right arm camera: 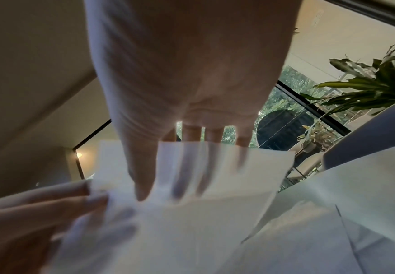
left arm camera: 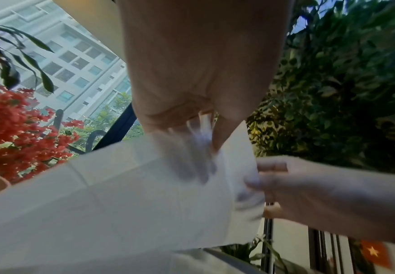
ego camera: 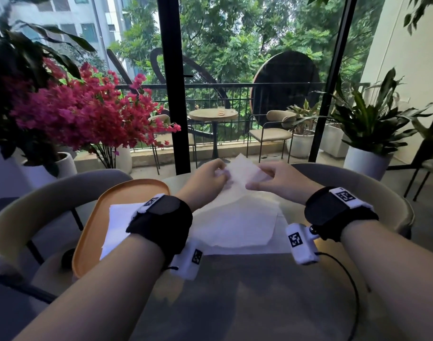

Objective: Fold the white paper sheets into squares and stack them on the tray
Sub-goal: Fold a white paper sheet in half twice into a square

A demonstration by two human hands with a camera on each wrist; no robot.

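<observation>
Both hands hold one thin white paper sheet (ego camera: 241,172) up above the table's far side. My left hand (ego camera: 210,175) pinches its left edge and my right hand (ego camera: 267,178) pinches its right edge. In the left wrist view the sheet (left arm camera: 121,194) hangs below my left fingers (left arm camera: 192,140), which show through it. In the right wrist view my right thumb (right arm camera: 142,178) lies in front of the sheet (right arm camera: 215,185) with the other fingers behind it. More white sheets (ego camera: 237,225) lie flat on the table under my wrists. An orange tray (ego camera: 92,217) at the left carries folded white paper (ego camera: 117,220).
Grey curved chair backs (ego camera: 38,205) ring the round table (ego camera: 235,291). A pink flowering plant (ego camera: 82,109) stands at the left, potted green plants (ego camera: 373,124) at the right. A black cable (ego camera: 353,291) runs from my right wrist across the table.
</observation>
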